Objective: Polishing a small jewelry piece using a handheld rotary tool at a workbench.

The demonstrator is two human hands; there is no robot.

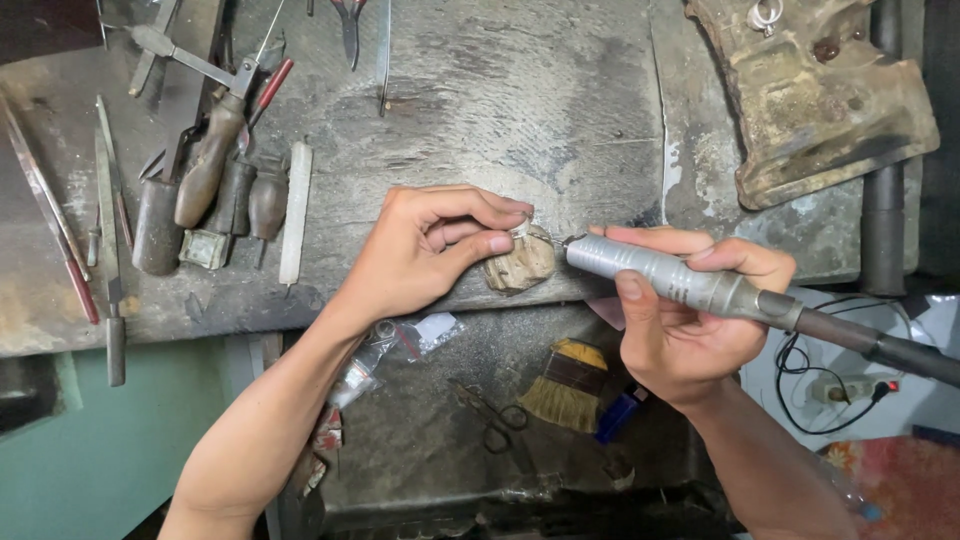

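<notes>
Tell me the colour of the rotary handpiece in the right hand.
Silver-grey metal body, dark brown-black toward the cable end; the rotary handpiece shows best in the head view.

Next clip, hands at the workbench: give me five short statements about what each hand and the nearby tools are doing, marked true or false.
1. The right hand holds a grey rotary handpiece. True.
2. The left hand lies flat and empty on the bench. False: its fingers pinch a small piece against the worn wooden peg.
3. The brush lies on the lower shelf beneath the hands. True.
4. The scissors are in the left hand. False: they lie on the lower shelf.
5. Files and wooden-handled tools lie at the bench's left. True.
</notes>
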